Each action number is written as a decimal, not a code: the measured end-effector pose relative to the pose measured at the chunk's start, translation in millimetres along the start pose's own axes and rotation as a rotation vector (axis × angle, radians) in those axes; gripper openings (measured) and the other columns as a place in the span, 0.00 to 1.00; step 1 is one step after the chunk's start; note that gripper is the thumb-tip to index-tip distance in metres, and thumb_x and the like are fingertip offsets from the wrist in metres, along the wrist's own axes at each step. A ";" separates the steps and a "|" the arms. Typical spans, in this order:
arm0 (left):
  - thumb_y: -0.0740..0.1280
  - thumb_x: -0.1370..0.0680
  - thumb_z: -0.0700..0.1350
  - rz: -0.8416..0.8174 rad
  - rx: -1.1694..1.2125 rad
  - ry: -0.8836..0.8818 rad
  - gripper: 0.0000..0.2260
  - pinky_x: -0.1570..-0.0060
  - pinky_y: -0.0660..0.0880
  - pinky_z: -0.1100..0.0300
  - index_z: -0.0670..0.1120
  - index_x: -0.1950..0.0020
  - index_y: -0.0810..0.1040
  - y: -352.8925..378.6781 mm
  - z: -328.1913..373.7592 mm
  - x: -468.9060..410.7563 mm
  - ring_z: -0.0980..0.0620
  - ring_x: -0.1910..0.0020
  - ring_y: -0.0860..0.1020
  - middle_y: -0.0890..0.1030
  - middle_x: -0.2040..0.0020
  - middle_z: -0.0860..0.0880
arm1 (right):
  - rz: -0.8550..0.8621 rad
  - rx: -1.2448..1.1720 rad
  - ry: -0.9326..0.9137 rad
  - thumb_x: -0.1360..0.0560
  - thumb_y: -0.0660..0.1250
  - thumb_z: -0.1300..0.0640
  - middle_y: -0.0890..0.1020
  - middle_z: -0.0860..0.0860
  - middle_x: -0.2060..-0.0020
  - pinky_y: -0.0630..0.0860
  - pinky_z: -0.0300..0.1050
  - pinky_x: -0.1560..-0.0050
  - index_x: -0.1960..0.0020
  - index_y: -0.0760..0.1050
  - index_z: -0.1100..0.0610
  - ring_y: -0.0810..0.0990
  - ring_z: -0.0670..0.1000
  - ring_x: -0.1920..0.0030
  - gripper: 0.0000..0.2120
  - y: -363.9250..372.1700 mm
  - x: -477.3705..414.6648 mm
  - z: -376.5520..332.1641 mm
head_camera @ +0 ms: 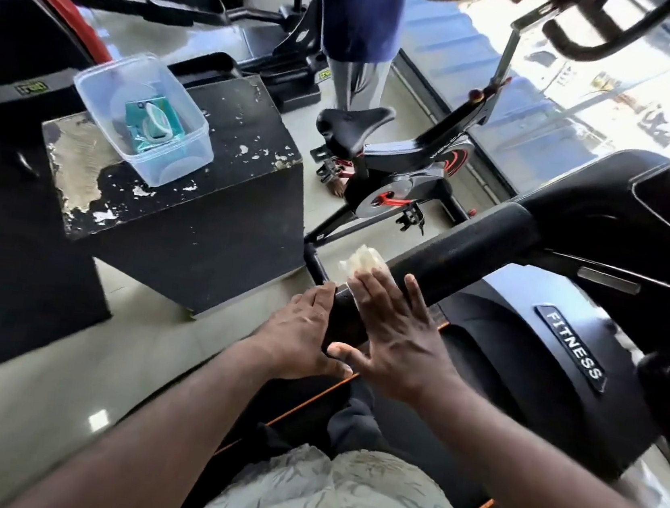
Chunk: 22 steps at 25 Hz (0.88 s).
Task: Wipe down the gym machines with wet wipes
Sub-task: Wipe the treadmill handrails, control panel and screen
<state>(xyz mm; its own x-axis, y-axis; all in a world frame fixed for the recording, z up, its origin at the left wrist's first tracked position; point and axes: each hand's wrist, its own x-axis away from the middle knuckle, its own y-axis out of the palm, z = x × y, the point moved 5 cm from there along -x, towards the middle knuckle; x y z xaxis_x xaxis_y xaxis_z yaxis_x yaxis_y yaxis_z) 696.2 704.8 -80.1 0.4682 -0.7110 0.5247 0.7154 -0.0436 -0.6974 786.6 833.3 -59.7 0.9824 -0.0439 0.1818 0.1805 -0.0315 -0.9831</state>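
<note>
The floor (35, 377) is laid with pale, glossy tiles, and a small bright patch of light is reflected in it at the lower left. A black box (211, 213) with a worn, chipped top is set on the floor, just beside a bigger black block (2, 234) at the left. A large window (597, 96) is seen along the right. Strong daylight is let in through it, and the view outside is largely washed out. A person in a blue shirt (359, 7) is seen standing near the window.
</note>
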 end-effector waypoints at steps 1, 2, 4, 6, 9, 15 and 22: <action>0.78 0.31 0.68 0.000 0.011 -0.008 0.62 0.19 0.51 0.57 0.48 0.14 0.40 0.1 -0.5 1.2 0.49 0.16 0.51 0.49 0.14 0.48 | 0.030 0.045 -0.030 0.21 0.42 0.24 0.54 0.50 0.15 0.39 0.60 0.17 0.15 0.51 0.54 0.45 0.49 0.15 0.46 -0.4 3.4 11.9; 0.77 0.31 0.69 -0.006 0.022 -0.017 0.62 0.20 0.51 0.59 0.48 0.14 0.40 -0.1 -0.9 1.7 0.50 0.16 0.51 0.49 0.14 0.49 | 0.068 0.076 -0.002 0.20 0.42 0.24 0.57 0.51 0.16 0.39 0.59 0.17 0.15 0.53 0.54 0.48 0.50 0.15 0.45 -1.7 2.2 36.1; 0.75 0.31 0.71 -0.036 0.048 -0.039 0.61 0.19 0.51 0.58 0.50 0.14 0.40 0.5 -1.6 -0.3 0.52 0.16 0.50 0.49 0.14 0.51 | 0.129 0.074 0.180 0.20 0.39 0.26 0.58 0.52 0.16 0.37 0.60 0.18 0.15 0.55 0.55 0.52 0.51 0.16 0.44 -8.7 -3.5 104.4; 0.70 0.33 0.78 -0.058 0.114 -0.088 0.59 0.18 0.54 0.53 0.55 0.14 0.42 2.0 -3.1 -6.1 0.53 0.16 0.52 0.50 0.14 0.53 | 0.198 -0.026 0.364 0.20 0.38 0.27 0.58 0.52 0.16 0.37 0.61 0.18 0.16 0.55 0.55 0.52 0.52 0.16 0.44 -15.8 -8.0 166.8; 0.59 0.30 0.82 -0.011 0.218 -0.093 0.49 0.18 0.57 0.46 0.62 0.16 0.48 -3.1 3.8 -22.1 0.55 0.16 0.55 0.55 0.15 0.56 | 0.356 -0.185 0.475 0.18 0.43 0.29 0.53 0.54 0.15 0.42 0.62 0.18 0.15 0.52 0.58 0.49 0.53 0.15 0.43 -2.3 0.5 144.9; 0.51 0.18 0.72 0.153 0.306 -0.048 0.30 0.24 0.68 0.48 0.60 0.21 0.67 -10.2 30.2 -62.1 0.58 0.26 0.72 0.76 0.26 0.58 | 0.503 -0.203 0.182 0.14 0.54 0.40 0.60 0.54 0.17 0.58 0.64 0.20 0.17 0.59 0.59 0.57 0.53 0.17 0.32 27.2 14.6 75.1; 0.48 0.18 0.72 0.251 0.178 -0.039 0.31 0.26 0.70 0.51 0.58 0.22 0.69 -8.5 30.7 -58.7 0.57 0.27 0.73 0.75 0.26 0.58 | 0.588 -0.468 0.639 0.13 0.47 0.46 0.53 0.52 0.15 0.46 0.59 0.17 0.15 0.51 0.58 0.49 0.52 0.15 0.30 25.9 5.8 139.9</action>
<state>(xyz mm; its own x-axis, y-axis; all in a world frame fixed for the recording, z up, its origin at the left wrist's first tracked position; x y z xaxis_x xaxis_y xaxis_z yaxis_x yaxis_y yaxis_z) 678.5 768.5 -90.0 0.6592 -0.6561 0.3674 0.6527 0.2566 -0.7128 803.8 971.9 -87.3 0.6733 -0.7062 -0.2189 -0.5008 -0.2179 -0.8377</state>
